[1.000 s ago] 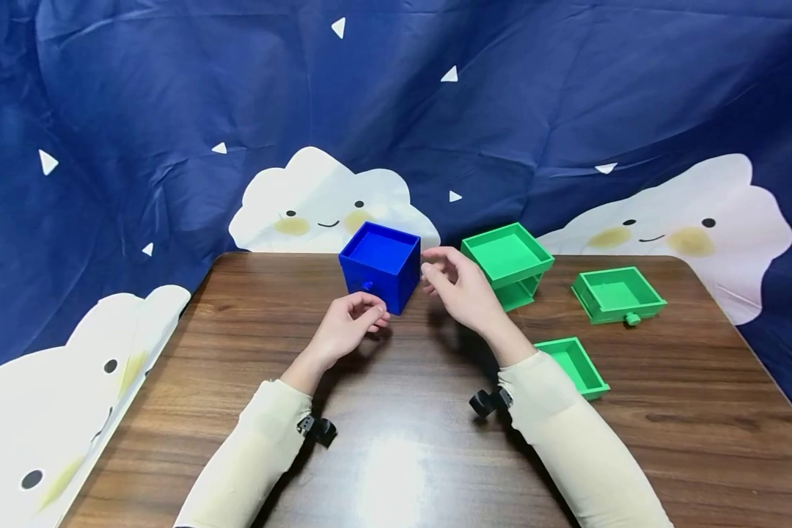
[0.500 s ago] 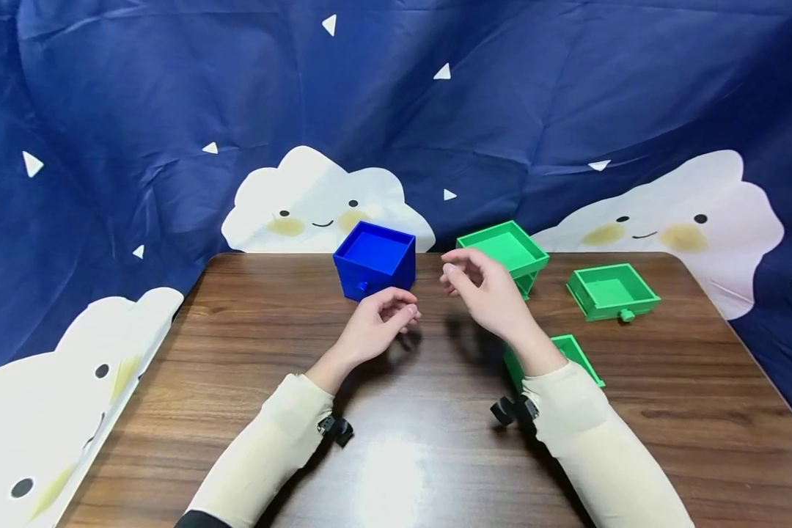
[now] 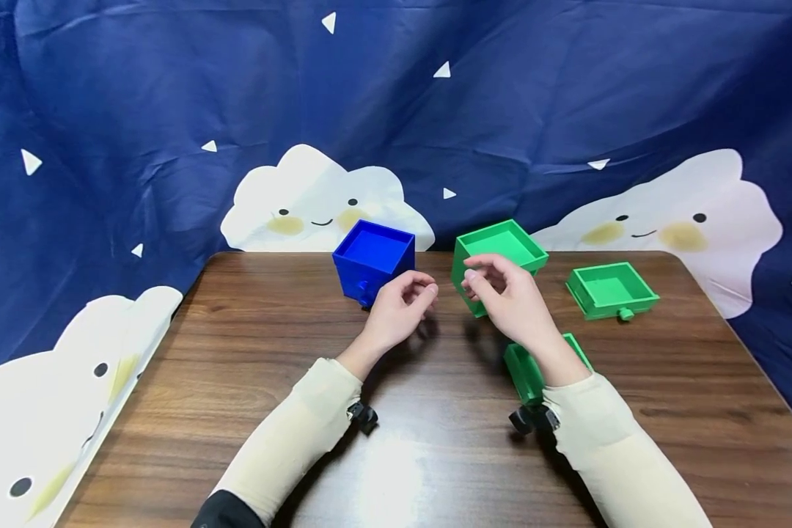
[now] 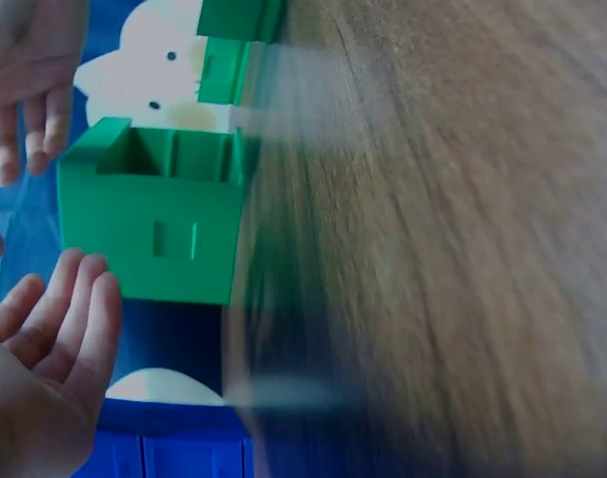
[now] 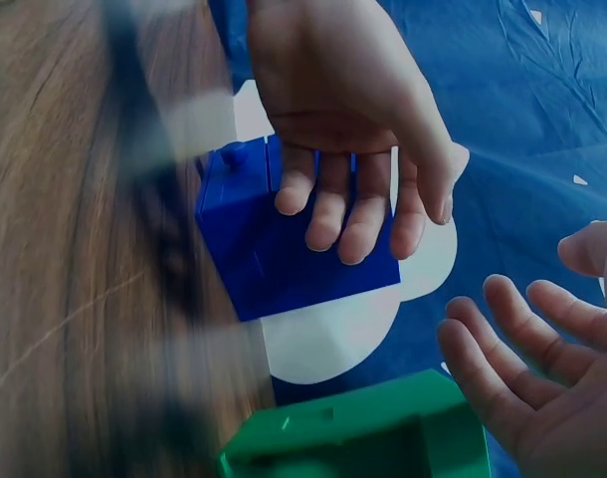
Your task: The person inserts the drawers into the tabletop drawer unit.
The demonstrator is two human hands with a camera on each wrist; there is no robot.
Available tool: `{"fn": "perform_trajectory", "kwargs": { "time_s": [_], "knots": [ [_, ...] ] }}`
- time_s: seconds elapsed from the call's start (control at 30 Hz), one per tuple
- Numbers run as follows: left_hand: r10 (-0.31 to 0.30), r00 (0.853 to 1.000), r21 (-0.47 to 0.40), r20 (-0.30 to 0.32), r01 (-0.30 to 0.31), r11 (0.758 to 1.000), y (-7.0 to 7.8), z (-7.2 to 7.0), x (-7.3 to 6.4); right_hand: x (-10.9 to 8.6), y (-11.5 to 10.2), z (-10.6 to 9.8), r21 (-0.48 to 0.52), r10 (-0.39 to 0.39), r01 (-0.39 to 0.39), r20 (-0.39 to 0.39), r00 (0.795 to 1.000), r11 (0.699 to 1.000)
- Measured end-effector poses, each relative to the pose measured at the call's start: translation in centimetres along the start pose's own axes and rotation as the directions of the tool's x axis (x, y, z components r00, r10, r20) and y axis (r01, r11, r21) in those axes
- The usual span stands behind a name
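Note:
My left hand (image 3: 399, 312) hovers in front and to the right of a blue box (image 3: 372, 257) with small knobs on its front, its fingers loosely bent and holding nothing. My right hand (image 3: 511, 304) is in front of a green cabinet frame (image 3: 467, 282), overlapping it in the head view, also without a thing in it. The frame has a shallow tray top; the left wrist view shows the green frame (image 4: 149, 244) with an opening in it. In the right wrist view, the left hand (image 5: 333, 80) partly covers the blue box (image 5: 284, 259).
A loose green drawer (image 3: 614, 290) with a round knob lies at the right. Another green drawer (image 3: 524, 374) sits nearer, partly hidden under my right forearm. All stand on a brown wooden table (image 3: 251, 352), with a blue cloud-patterned cloth (image 3: 515, 88) behind it.
Both hands have moved right, from around the blue box toward the green frame. The right forearm now covers more of the nearer green drawer. The camera view has shifted slightly.

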State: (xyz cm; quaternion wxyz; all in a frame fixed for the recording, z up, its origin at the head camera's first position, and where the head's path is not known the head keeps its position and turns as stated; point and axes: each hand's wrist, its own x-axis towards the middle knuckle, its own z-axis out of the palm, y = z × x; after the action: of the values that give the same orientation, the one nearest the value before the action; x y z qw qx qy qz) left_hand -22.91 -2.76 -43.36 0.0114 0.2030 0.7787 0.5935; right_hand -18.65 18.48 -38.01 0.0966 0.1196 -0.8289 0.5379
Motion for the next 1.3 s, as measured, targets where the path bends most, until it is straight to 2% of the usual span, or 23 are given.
{"fn": "perform_trajectory", "kwargs": {
  "time_s": [0.1,0.23,0.33,0.5,0.77,1.07,1.3],
  "knots": [
    [0.004,1.0,0.064,-0.03,-0.002,0.998,0.2,0.5,0.4,-0.4,0.1,-0.4,0.001,0.005,-0.005,-0.007,1.0,1.0],
    [0.0,0.999,0.119,-0.038,0.005,0.993,0.3,1.1,0.7,-0.9,0.3,-0.9,0.015,0.003,-0.002,-0.017,1.0,1.0],
    [0.003,0.999,0.138,-0.051,0.004,0.99,0.2,1.5,1.0,-1.2,0.4,-1.3,0.005,0.002,-0.002,-0.024,1.0,1.0],
    [0.016,0.996,0.156,-0.092,-0.002,0.988,0.3,1.9,1.6,-1.8,0.8,-2.0,-0.068,-0.003,0.001,-0.027,1.0,0.998],
    [0.023,0.999,0.244,-0.043,-0.012,0.97,0.8,2.4,2.8,-3.3,1.1,-3.4,-0.13,0.009,-0.015,-0.047,0.999,0.991],
    [-0.007,0.999,0.349,-0.05,0.024,0.937,1.6,3.1,4.2,-5.2,1.8,-4.8,-0.186,-0.004,-0.013,-0.091,0.996,0.982],
    [-0.03,0.998,0.403,-0.046,0.046,0.914,1.8,3.8,5.1,-6.4,1.9,-5.6,-0.179,-0.005,-0.015,-0.112,0.994,0.984]
  ]
}}
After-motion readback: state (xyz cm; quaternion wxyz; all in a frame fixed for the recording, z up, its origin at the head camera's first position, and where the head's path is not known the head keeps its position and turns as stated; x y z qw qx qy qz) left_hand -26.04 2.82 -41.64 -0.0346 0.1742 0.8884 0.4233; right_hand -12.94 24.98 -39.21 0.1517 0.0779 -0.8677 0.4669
